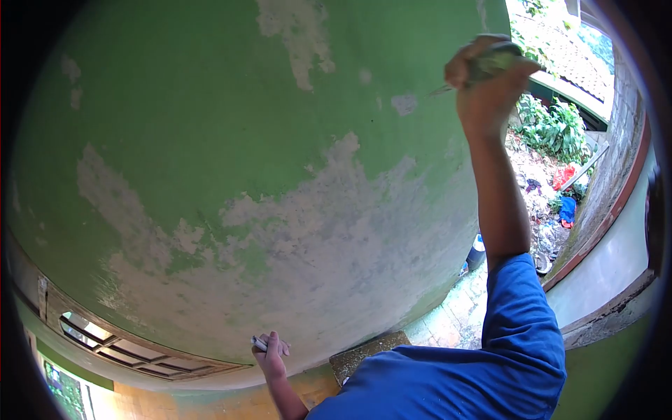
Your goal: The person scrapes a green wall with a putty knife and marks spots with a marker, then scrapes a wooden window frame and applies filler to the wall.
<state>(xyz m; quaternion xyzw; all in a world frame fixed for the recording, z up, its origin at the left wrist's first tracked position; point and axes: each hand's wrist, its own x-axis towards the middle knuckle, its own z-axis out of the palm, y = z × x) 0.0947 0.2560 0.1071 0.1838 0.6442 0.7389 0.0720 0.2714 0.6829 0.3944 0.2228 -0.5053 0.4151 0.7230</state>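
Note:
Raised at the upper right, my right hand (488,98) is closed around a blurred greenish tool (494,60). A thin, blade-like tip sticks out from it to the left, close to the green wall (210,105). The tool's exact kind cannot be made out. Low in the view, my left hand (273,355) grips a small whitish object with a dark end (259,343), mostly hidden by the fingers. Pale bare patches (308,231) spread over the wall's lower middle, where green paint is gone, with smaller ones higher up.
A wooden-framed window or door panel (140,353) lies at the lower left. A speckled block or step (364,353) stands at the wall's foot. On the right, an opening shows plants (556,129) and scattered rubbish (535,192); a dark blue container (477,252) stands by the wall corner.

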